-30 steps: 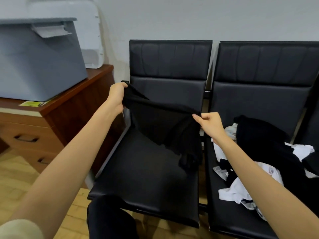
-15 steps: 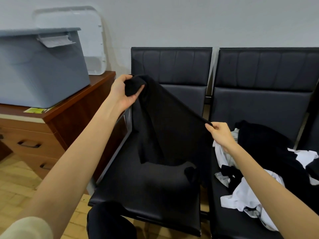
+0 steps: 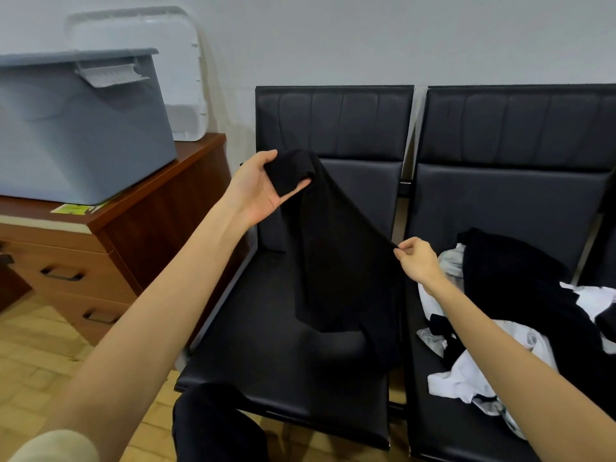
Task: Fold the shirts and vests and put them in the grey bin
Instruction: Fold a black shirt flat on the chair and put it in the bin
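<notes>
Plainly black garment, hanging limp.

Single head-worn wide-angle view, so there's no second view to be sharing anything with. It's looking forward and down from the person's eye level, facing the wall. Two black chairs are sitting close, dead ahead and filling centre to right. The wooden dresser with the grey bin is lying off to the left, slightly further back. Both forearms are entering from the bottom corners, left hand and right hand meeting mid-frame. Straight lines are bending toward the edges.
</notes>
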`<state>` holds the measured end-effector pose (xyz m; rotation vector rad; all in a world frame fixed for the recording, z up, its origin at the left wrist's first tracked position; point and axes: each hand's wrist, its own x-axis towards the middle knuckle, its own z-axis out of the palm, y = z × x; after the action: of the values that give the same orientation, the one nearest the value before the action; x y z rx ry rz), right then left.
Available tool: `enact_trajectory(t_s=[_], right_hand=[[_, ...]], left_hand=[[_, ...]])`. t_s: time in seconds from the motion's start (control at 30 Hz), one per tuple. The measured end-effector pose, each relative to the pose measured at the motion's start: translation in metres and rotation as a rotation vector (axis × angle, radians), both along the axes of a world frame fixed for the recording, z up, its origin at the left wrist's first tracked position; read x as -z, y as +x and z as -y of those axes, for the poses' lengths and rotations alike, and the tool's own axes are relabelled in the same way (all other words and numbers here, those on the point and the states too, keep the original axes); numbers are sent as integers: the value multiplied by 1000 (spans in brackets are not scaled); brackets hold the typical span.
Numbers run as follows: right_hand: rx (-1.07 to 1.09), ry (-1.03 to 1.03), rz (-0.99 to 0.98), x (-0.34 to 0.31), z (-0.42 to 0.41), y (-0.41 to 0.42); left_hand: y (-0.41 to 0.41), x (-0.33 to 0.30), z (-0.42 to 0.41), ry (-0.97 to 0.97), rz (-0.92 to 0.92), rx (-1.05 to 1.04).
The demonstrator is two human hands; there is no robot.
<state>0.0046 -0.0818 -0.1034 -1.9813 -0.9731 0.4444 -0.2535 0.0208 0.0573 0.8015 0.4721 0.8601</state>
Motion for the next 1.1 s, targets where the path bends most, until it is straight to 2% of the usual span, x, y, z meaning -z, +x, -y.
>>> enact_trajectory(t_s=[0.1,0.17,0.33,0.4,0.47,0.53,0.7,0.77,0.83,0.93,1.0,1.1], right_hand=[[-44,66,108,6,5,-24],[-163,0,91,26,6,-41],[-335,-467,53,109,18,-45],[-387,-659,11,136,31,-41],[-448,-766,11,155,42,-41],[-482,-807,108,173,50,-46],[-370,-736,551,202,56,-60],[-352,-693,592,203,52,-60],[-304,-538,450,194,44,-54],[-213,-180,-27,147,32,-49],[-273,-65,-307,101,29,-49],[-418,-43,-447,38,31,-55]], left_hand=[[1,5,4,3,-3,50],[-1,12,6,-12,-8,50],[-25,47,1,-147,16,-148],[-38,67,-3,-206,-25,-264],[-50,89,-7,-257,-93,-341],[-61,113,-12,-303,-157,-387],[-78,168,-17,-381,-237,-408],[-80,182,-16,-409,-255,-394],[-77,188,-11,-395,-273,-351],[-66,190,1,-207,-430,-243],[-51,185,15,29,-606,-167],[-26,176,38,474,-784,12]])
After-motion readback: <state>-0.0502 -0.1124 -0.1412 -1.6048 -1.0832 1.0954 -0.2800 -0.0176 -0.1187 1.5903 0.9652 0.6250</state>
